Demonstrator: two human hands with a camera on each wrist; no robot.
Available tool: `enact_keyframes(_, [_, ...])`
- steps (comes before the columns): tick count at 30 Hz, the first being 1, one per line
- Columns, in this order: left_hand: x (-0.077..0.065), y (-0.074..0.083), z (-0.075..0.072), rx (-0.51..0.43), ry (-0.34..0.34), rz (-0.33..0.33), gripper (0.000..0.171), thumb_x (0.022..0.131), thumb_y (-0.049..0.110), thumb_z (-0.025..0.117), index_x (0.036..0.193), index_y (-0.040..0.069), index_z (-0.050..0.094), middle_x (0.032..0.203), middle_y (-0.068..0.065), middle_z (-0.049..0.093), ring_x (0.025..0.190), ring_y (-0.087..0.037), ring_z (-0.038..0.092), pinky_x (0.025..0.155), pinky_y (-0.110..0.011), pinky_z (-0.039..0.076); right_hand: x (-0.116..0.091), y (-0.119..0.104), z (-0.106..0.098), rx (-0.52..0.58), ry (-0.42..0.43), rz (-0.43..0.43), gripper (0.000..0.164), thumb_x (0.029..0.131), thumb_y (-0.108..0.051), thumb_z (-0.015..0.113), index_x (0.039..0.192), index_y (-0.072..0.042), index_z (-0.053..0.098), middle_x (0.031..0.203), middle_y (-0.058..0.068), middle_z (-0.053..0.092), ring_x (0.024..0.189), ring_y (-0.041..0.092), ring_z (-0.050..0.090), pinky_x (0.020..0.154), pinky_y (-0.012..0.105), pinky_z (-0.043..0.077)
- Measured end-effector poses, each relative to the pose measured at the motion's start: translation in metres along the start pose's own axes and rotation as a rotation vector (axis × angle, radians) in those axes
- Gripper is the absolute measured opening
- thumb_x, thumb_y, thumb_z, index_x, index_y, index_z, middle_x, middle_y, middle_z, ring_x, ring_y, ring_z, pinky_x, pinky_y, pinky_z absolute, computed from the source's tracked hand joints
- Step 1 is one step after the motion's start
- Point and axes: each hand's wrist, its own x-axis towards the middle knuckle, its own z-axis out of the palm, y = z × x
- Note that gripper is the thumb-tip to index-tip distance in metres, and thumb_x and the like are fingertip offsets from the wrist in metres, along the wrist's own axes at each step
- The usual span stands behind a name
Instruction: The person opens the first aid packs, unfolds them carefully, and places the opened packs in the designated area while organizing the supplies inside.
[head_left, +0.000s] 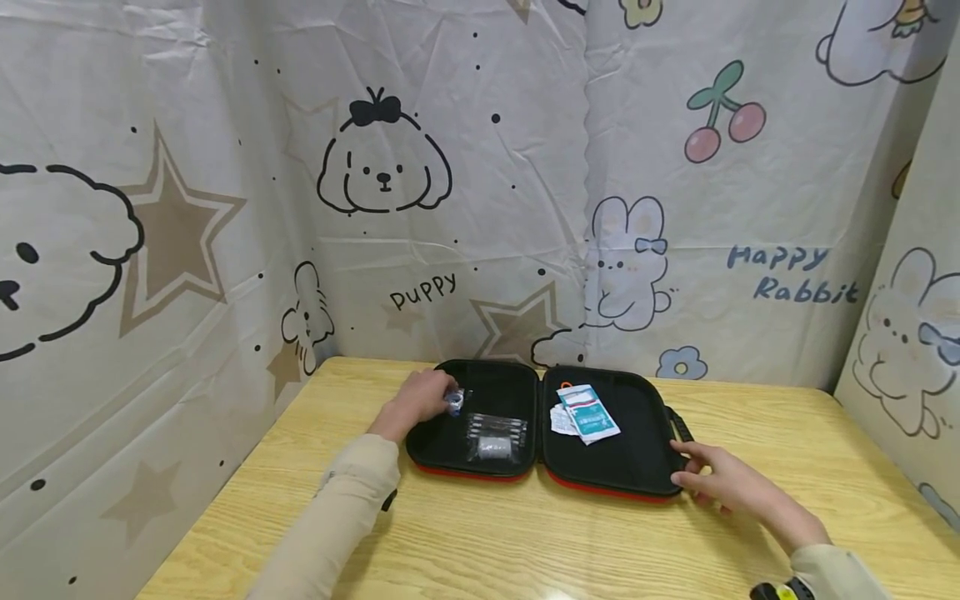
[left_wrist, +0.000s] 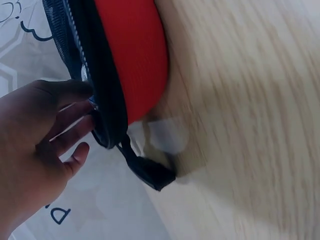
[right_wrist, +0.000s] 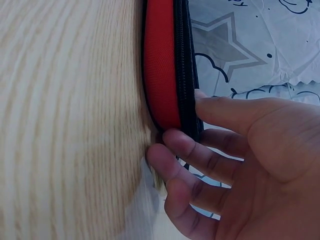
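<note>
An unfolded zip case (head_left: pixel 656 458), black inside with a red outer shell (right_wrist: pixel 161 65), lies on the table. My left hand (head_left: pixel 427 395) reaches over its left half and pinches a small clear-wrapped item with some blue on it (head_left: pixel 454 403); in the left wrist view the case rim (left_wrist: pixel 107 75) mostly hides that item. My right hand (head_left: pixel 723 479) grips the case's near right corner, thumb over the rim and fingers against the side. Clear packs, one of slim sticks (head_left: pixel 498 427) and one of a white roll (head_left: pixel 495 448), sit in the left half.
In the right half lie a teal-and-white sachet (head_left: pixel 591 412), a white packet (head_left: pixel 562 420) and a bit of orange (head_left: pixel 566 385). A black handle (head_left: pixel 681 427) sticks out on the right. Printed cloth (head_left: pixel 480 183) hangs behind the wooden table (head_left: pixel 480 542).
</note>
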Motion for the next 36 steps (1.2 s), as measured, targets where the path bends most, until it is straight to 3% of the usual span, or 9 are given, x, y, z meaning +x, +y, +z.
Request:
enact_keyframes(4, [0.000,0.006,-0.001,-0.162,-0.013,-0.006,0.067,0.087,0.004,0.068,0.148,0.009,0.042,0.114,-0.008,0.071,0.104,-0.027,0.066,0.095,-0.043,0.050,0.001,0.000,0.000,0.003,-0.001,-0.003,0.067,0.095,-0.022,0.066,0.147,0.009,0.036,0.091,0.008,0.052,0.067,0.022,0.060,0.045,0.030,0.042])
enact_keyframes(8, [0.000,0.011,-0.001,-0.286,-0.051,-0.007,0.078,0.088,0.000,0.065,0.155,0.011,0.028,0.123,-0.011,0.068,0.109,-0.028,0.065,0.094,-0.042,0.050,0.001,0.000,0.001,0.002,-0.006,-0.002,0.067,0.095,-0.022,0.066,0.147,0.008,0.036,0.092,0.007,0.053,0.067,0.021,0.059,0.045,0.029,0.041])
enact_keyframes(12, [0.003,0.011,0.001,-0.338,-0.042,-0.005,0.075,0.089,-0.001,0.064,0.155,0.011,0.030,0.127,-0.014,0.066,0.111,-0.029,0.064,0.094,-0.044,0.051,0.002,0.000,0.001,0.003,-0.003,0.000,0.067,0.095,-0.022,0.066,0.147,0.008,0.037,0.092,0.007,0.053,0.067,0.020,0.059,0.045,0.028,0.040])
enact_keyframes(16, [0.004,0.008,0.004,-0.368,0.001,-0.002,0.063,0.088,-0.003,0.063,0.147,0.005,0.042,0.125,-0.017,0.064,0.113,-0.030,0.063,0.098,-0.044,0.049,0.002,0.000,0.001,0.004,-0.001,-0.002,0.067,0.095,-0.021,0.066,0.147,0.009,0.036,0.091,0.007,0.053,0.067,0.021,0.058,0.045,0.028,0.040])
enact_keyframes(21, [0.001,0.004,0.003,-0.376,0.088,-0.050,0.039,0.089,-0.002,0.056,0.129,-0.002,0.057,0.100,-0.015,0.067,0.090,-0.026,0.063,0.087,-0.041,0.051,0.001,0.001,0.001,0.004,-0.002,0.002,0.067,0.095,-0.021,0.066,0.147,0.008,0.036,0.091,0.007,0.053,0.066,0.020,0.057,0.045,0.028,0.039])
enact_keyframes(25, [-0.002,0.006,0.000,-0.413,0.070,-0.114,0.035,0.092,0.002,0.054,0.126,-0.003,0.057,0.087,-0.011,0.063,0.078,-0.022,0.057,0.079,-0.038,0.050,0.001,0.002,0.001,-0.001,-0.001,0.003,0.067,0.095,-0.022,0.066,0.148,0.008,0.036,0.092,0.007,0.053,0.066,0.020,0.057,0.045,0.027,0.039])
enact_keyframes(36, [0.001,0.023,-0.002,-0.572,0.072,-0.208,0.039,0.098,0.011,0.054,0.135,0.000,0.054,0.100,-0.013,0.067,0.088,-0.023,0.061,0.086,-0.040,0.049,0.000,0.002,0.002,0.007,-0.001,0.016,0.068,0.095,-0.023,0.066,0.148,0.007,0.036,0.092,0.007,0.053,0.066,0.019,0.056,0.045,0.028,0.039])
